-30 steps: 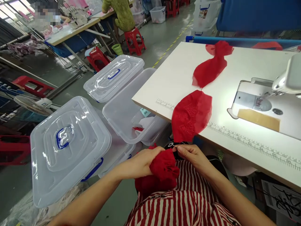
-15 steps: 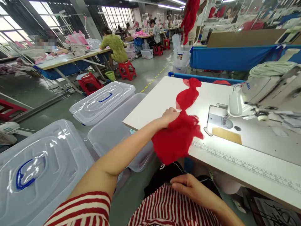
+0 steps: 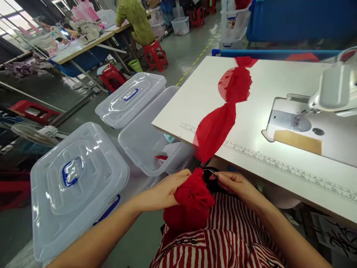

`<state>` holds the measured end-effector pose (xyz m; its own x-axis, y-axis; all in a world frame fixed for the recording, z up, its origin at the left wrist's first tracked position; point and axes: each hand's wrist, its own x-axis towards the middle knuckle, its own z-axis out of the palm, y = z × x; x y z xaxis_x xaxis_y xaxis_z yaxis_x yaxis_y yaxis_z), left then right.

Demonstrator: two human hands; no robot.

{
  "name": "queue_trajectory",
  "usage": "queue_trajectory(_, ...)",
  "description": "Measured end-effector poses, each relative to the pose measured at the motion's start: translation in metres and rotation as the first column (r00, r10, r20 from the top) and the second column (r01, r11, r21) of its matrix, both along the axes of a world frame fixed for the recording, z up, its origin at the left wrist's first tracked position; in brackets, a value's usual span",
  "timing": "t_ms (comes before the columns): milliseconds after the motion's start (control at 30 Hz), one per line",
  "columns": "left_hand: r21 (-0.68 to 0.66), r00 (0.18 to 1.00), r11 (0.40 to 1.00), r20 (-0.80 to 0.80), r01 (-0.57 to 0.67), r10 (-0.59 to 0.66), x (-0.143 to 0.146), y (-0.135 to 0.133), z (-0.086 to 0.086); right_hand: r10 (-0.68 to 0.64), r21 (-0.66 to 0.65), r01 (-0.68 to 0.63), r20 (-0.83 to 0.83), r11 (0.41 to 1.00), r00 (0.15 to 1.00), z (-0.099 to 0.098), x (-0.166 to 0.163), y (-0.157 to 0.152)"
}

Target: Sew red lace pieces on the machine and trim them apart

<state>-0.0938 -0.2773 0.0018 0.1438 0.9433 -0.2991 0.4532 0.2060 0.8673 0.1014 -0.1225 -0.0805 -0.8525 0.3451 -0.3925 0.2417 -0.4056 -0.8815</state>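
Observation:
My left hand (image 3: 164, 190) is closed on a gathered bunch of sheer red fabric (image 3: 193, 195) above my lap. From that bunch a narrow twisted neck leads up to more red fabric pieces (image 3: 217, 128), joined in a chain that hangs over the table edge and runs back across the tabletop. My right hand (image 3: 232, 182) pinches small thread snips (image 3: 210, 171), their thin metal tips at the narrow neck between the bunch and the chain. Most of the snips is hidden by the fingers.
A sewing machine (image 3: 333, 87) stands on the white table (image 3: 184, 100), whose front edge carries a printed ruler. To the left are an open clear plastic bin (image 3: 139, 149) and lidded bins (image 3: 92, 163). Beyond them, a person (image 3: 136, 22) sits on a red stool (image 3: 155, 56).
My left hand has drawn the red fabric off the table towards my lap, stretching the chain over the edge. My right hand has risen with the snips to the fabric. The view has tilted down.

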Motion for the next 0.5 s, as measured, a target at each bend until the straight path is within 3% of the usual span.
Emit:
queue_trajectory(200,-0.040,0.999,0.999,0.015,-0.032,0.032,0.004,-0.012,-0.014,0.095,0.007,-0.095,-0.038,0.995,0.995,-0.001,-0.015,-0.005)
queue_trajectory(300,-0.048,1.000,0.999,-0.007,0.022,-0.022,0.006,-0.008,-0.009,0.058,0.016,-0.057,-0.062,0.998,0.996,0.000,-0.017,-0.007)
queue_trajectory(400,-0.045,0.990,0.989,-0.022,0.140,-0.141,0.002,0.007,0.021,-0.003,0.067,0.005,-0.031,0.998,1.000,-0.008,-0.014,-0.008)
queue_trajectory(500,0.127,0.991,0.983,-0.049,0.132,-0.127,-0.012,0.046,0.069,0.038,0.129,-0.033,-0.039,0.991,0.999,-0.019,-0.009,-0.009)
